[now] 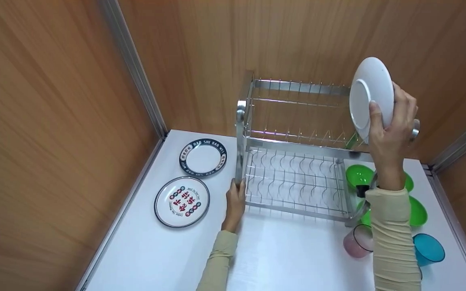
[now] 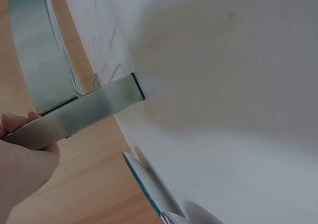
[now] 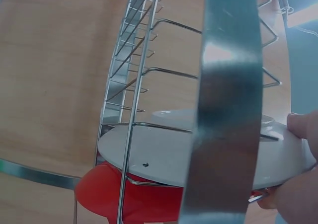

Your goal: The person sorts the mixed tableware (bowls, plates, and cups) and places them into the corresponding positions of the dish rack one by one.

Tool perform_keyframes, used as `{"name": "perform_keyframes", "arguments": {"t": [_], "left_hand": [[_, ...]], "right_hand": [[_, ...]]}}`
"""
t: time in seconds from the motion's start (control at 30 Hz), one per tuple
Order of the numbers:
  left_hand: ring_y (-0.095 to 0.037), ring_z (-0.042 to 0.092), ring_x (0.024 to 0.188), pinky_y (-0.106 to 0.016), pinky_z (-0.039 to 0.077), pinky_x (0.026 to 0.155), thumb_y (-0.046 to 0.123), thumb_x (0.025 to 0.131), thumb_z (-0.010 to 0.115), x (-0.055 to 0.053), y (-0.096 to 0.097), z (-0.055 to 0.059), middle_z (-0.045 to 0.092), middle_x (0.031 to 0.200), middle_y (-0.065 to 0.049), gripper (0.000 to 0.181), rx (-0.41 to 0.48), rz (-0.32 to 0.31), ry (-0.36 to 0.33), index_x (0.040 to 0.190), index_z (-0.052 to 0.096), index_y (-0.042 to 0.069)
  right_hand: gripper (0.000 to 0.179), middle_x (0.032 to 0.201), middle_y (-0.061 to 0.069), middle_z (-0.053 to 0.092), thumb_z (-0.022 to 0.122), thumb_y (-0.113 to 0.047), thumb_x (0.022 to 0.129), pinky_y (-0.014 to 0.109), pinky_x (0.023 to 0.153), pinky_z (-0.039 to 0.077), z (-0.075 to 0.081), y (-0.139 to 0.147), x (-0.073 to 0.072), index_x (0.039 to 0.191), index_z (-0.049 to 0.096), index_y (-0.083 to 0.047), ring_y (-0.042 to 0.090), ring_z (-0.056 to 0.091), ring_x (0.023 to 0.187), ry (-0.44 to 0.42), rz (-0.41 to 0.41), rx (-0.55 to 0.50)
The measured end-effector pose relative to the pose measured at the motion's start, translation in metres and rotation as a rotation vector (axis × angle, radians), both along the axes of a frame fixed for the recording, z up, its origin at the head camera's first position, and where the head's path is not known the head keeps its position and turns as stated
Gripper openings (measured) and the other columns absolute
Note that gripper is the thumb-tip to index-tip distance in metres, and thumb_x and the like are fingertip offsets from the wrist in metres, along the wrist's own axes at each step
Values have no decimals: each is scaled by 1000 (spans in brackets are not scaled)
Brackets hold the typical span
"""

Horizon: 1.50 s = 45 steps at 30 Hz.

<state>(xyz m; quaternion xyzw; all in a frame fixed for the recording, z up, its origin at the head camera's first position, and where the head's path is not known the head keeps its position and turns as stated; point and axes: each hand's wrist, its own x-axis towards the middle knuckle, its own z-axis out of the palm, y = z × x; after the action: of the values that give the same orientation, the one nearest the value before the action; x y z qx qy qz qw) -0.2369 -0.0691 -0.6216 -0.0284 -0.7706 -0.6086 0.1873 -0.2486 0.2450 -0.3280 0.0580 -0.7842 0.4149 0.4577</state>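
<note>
A white plate (image 1: 380,85) stands on edge at the right end of the two-tier metal dish rack (image 1: 297,143). My right hand (image 1: 395,121) grips it, thumb on its underside and fingers on the other face. In the right wrist view the plate (image 3: 149,152) lies between the rack's wires, partly hidden by a broad steel side bar (image 3: 226,100). My left hand (image 1: 236,202) holds the rack's left frame low down. Seen from the left wrist, that hand (image 2: 27,167) wraps round a flat steel bar (image 2: 92,110) of the frame.
Two plates, one dark-rimmed (image 1: 182,152) and one with red characters (image 1: 181,202), lie left of the rack. Green bowls (image 1: 359,175), a pink cup (image 1: 354,244) and a blue cup (image 1: 429,248) stand at right. A red object (image 3: 149,199) sits below the held plate. Wooden walls (image 1: 217,40) enclose the table.
</note>
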Motion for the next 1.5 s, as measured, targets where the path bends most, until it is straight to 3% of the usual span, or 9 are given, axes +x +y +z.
{"name": "perform_keyframes", "arguments": {"t": [0.13, 0.5, 0.67, 0.87, 1.23, 1.5], "left_hand": [[-10, 43, 66, -26, 42, 58, 21, 111, 48, 0, 0, -1, 44, 75, 4, 18, 6, -2, 3, 101, 52, 6], [-11, 43, 67, -26, 42, 59, 21, 111, 47, 2, -1, 2, 44, 75, 3, 18, -22, 0, 1, 100, 50, 7], [-10, 43, 67, -26, 42, 59, 22, 112, 46, 1, 1, 3, 45, 77, 4, 18, -10, -22, 3, 101, 51, 7], [-10, 43, 67, -26, 42, 58, 21, 111, 48, 0, 0, 0, 45, 76, 3, 18, -11, -3, 28, 100, 51, 7], [-11, 44, 67, -26, 43, 59, 19, 111, 48, 2, -1, -3, 45, 76, 4, 16, -15, 2, 9, 103, 52, 6], [-11, 44, 68, -26, 43, 59, 28, 113, 42, 4, -2, 4, 45, 78, 2, 22, -25, -38, -72, 108, 50, 7]], "right_hand": [[47, 149, 7, 46, 67, -25, 101, 40, 115, 39, -1, -4, -4, 144, 58, -11, 17, 41, 137, 9, -9, 22], [46, 148, 18, 49, 66, -28, 101, 33, 117, 30, -7, -12, -16, 141, 60, -5, 30, 33, 142, 119, -143, 161], [48, 150, 17, 48, 68, -30, 99, 33, 119, 27, -7, -10, -14, 142, 60, -9, 28, 32, 143, 124, -185, 178], [53, 153, 17, 45, 70, -28, 97, 35, 118, 27, -6, -8, -12, 147, 56, -15, 27, 30, 144, 84, -150, 194], [73, 157, 14, 41, 79, -28, 90, 33, 119, 23, -12, -9, -3, 154, 45, -15, 22, 28, 146, 5, -121, 194], [78, 157, 13, 39, 81, -27, 88, 36, 117, 29, -15, -6, 0, 154, 43, -12, 22, 29, 145, 16, -76, 171]]}}
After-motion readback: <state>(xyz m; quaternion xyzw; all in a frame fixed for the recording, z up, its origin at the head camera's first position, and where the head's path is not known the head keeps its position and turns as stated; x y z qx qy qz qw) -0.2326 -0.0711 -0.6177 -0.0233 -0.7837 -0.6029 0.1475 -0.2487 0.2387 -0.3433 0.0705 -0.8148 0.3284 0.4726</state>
